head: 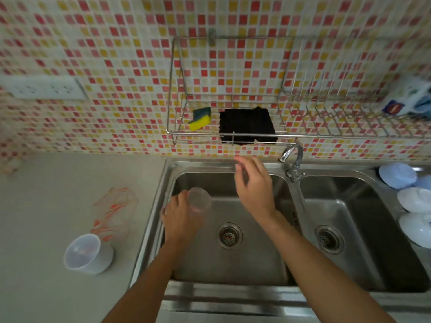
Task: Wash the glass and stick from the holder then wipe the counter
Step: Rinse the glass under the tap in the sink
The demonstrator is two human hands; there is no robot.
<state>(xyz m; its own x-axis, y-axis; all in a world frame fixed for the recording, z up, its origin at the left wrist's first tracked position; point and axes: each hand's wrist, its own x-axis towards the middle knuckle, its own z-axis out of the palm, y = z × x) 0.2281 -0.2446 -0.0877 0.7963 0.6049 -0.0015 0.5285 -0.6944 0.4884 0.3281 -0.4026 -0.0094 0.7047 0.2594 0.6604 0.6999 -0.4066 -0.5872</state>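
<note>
Now the glass (199, 201) is gripped in the left hand (180, 217) over the left sink (233, 271) basin. Fingers of the right hand (253, 185) hang loose and empty near the tap (291, 157). Above, a rack (177, 134) holds a sponge (200, 118) and black cloth (247, 125). On the counter (46, 194) at left sits a cup (87, 254).

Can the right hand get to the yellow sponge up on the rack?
Probably yes. The right hand is raised over the left sink basin, fingers loosely curled and holding nothing. The yellow sponge sits in the wire rack above, with nothing in between. The left hand holds the glass.
</note>
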